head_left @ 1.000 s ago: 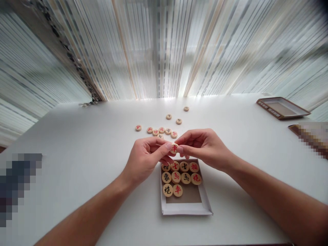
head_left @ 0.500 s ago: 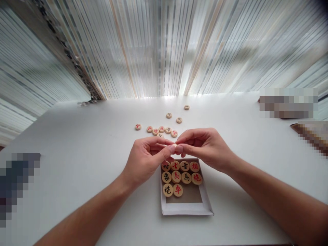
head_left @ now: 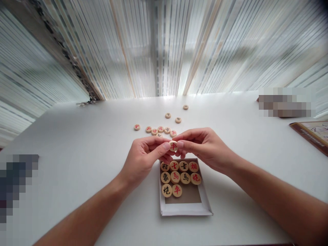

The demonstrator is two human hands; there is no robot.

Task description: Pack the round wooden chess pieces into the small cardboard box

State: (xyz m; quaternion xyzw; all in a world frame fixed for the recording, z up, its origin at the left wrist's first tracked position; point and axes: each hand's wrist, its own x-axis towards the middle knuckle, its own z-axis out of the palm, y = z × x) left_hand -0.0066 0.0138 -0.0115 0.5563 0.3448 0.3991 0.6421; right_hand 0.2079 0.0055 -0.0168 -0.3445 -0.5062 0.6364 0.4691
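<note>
While the left hand [head_left: 143,155] and right hand [head_left: 205,147] meet in the head view, I see one red-lettered disc [head_left: 173,146] caught between them. Each hand is closed to a pinch, thumb against fingers, the left at the near left of its rim and the right at the opposite side; the other fingers curl loosely below. Gripping by the rim looks to me like a way of leaving the lettering uncovered, and sharing the hold probably steadies so small a piece. It sits right at both thumb tips, its face tilted back toward the person.

Just on the person's side of the hands lies the box [head_left: 183,209], on the white desk [head_left: 89,164]; whether the pinched piece hangs above its far edge or slightly past it, I can't tell. Ten boxed discs [head_left: 175,177] lie face up there, two rows of four and then two more, packed close, likely so they don't slide about.

Beyond the hands are the loose discs [head_left: 160,129]: a cluster just past the left fingertips, one off to its left, three farther away. Well to the right of the right hand rests a flat printed thing [head_left: 311,135], and behind everything hangs a striped curtain [head_left: 164,51].
</note>
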